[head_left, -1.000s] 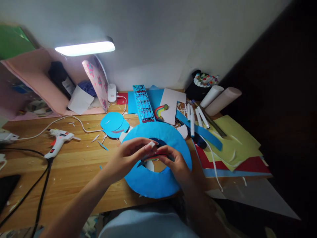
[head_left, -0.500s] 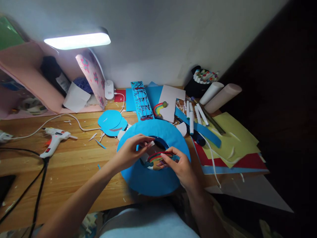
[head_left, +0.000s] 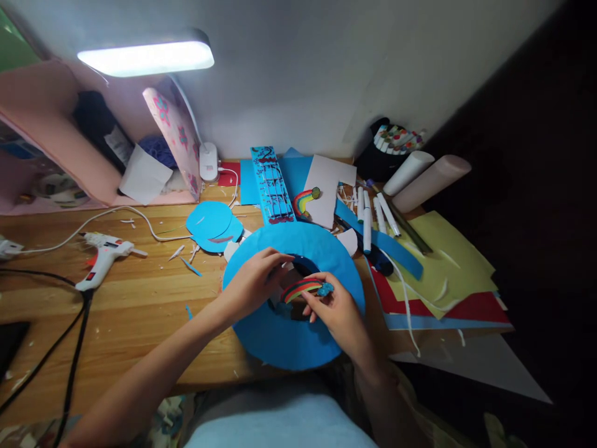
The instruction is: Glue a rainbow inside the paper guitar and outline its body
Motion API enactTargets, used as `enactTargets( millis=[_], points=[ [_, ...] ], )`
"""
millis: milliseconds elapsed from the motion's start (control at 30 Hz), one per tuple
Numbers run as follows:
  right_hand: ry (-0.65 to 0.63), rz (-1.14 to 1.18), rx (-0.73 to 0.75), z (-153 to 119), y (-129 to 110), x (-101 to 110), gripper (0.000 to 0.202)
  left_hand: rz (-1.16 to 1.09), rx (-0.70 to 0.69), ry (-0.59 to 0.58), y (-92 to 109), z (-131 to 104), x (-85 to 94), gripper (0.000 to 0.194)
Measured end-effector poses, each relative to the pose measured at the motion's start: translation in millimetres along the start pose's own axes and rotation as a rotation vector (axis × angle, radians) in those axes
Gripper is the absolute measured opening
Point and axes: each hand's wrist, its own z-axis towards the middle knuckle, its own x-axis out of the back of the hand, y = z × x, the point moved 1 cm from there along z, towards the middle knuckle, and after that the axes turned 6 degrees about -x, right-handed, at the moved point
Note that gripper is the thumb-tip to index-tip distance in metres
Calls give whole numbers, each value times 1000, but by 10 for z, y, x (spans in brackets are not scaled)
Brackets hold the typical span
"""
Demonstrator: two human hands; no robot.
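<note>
My right hand (head_left: 336,310) pinches a paper rainbow cutout (head_left: 302,287) with a blue cloud at its end, above the round hole of a blue disc-shaped paper piece (head_left: 289,351). At the hole's left edge, my left hand (head_left: 256,277) has its fingers drawn together; a small pale bit shows by the fingertips, but I cannot make out what it is. Past the disc, a blue decorated neck with strings (head_left: 271,186) extends toward the wall. Beside it on the right lies a second rainbow cutout (head_left: 305,200).
On the left lies a glue gun (head_left: 105,258) with a cable. Blue paper circles (head_left: 214,224) and scraps are left of the disc. Markers (head_left: 367,227), a blue strip (head_left: 401,255) and coloured paper sheets (head_left: 448,261) are on the right. A lit lamp (head_left: 147,59) hangs above.
The rainbow cutout in my right hand has been raised slightly and tilted, its cloud end higher. My left hand stays near the hole's edge. The whole view has shifted slightly.
</note>
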Motion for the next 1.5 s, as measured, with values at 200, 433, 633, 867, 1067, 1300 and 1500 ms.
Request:
enactTargets(
  millis=[200, 433, 633, 867, 1067, 1300, 1500],
  points=[
    [67, -168, 14, 19, 4, -70, 24, 135, -7, -34, 4, 18, -72, 27],
    [50, -72, 68, 43, 18, -131, 36, 120, 20, -5, 2, 47, -60, 24],
    [144, -206, 183, 23, -68, -90, 37, -81, 39, 48, -16, 8, -50, 26],
    [317, -602, 627, 67, -290, 46, 21, -358, 86, -2, 50, 29, -11, 29],
    [129, -585, 670, 145, -438, 74, 10, -485, 69, -11, 34, 18, -13, 34],
    [46, -568, 694, 130, -598, 103, 9, -514, 66, 32, 20, -41, -40, 35],
    [79, -354, 458, 244, -479, 162, 14, -167, 54, 246, -36, -40, 66, 24]
  ],
)
